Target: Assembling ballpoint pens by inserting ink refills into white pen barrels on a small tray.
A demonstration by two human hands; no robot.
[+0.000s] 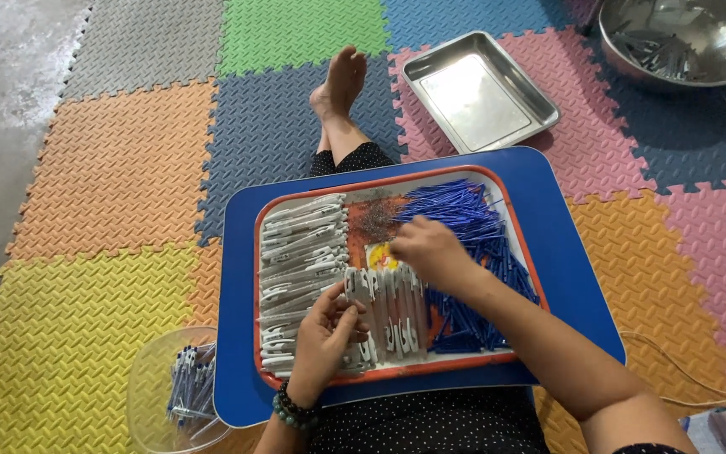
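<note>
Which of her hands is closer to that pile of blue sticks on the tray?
The right hand is nearer: it rests at the edge of the blue sticks. The left hand is farther off, holding a white clip among the white pieces.

Left hand [323,336] is tucked in close to the body, wrist bent a bit, fingers curled in with the thumb pressed up against them like a loose pinch. There's a bead bracelet [293,410] round that wrist. Right arm [548,345] comes in from the lower right and stretches out further forward, forearm bare. Right hand [430,250] is palm down, knuckles up, fingers bunched and pointing down and to the left. One bare foot [339,82] sticks out in front, leg [348,150] stretched straight.
</note>
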